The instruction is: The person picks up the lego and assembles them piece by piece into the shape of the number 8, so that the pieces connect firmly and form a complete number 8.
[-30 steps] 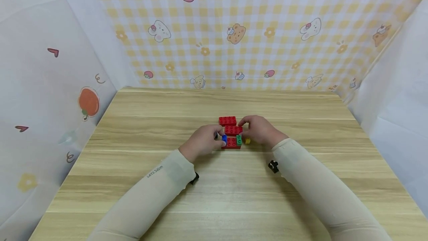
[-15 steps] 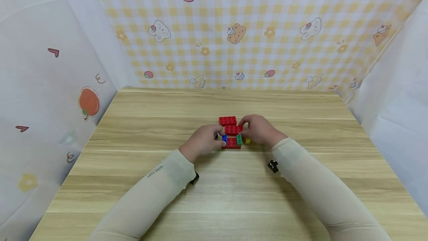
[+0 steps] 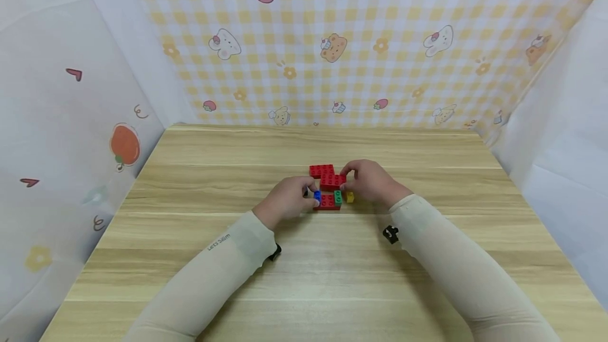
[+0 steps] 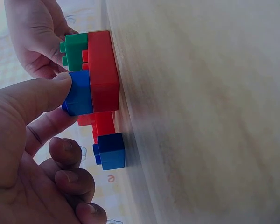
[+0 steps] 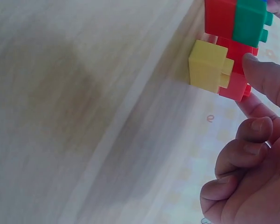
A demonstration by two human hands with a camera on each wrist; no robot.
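On the pale wood-grain tabletop, your left hand pinches a small blue plastic block atop the near oblong red plastic brick; your right hand pinches a second oblong red plastic brick at its twelve o'clock. Yellow-checked fabric hangs beyond.

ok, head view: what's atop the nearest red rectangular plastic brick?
Left end: a blue plastic block, pinched by the left hand. Right end: a green plastic block. Bare red studs between; anything underneath is covered.
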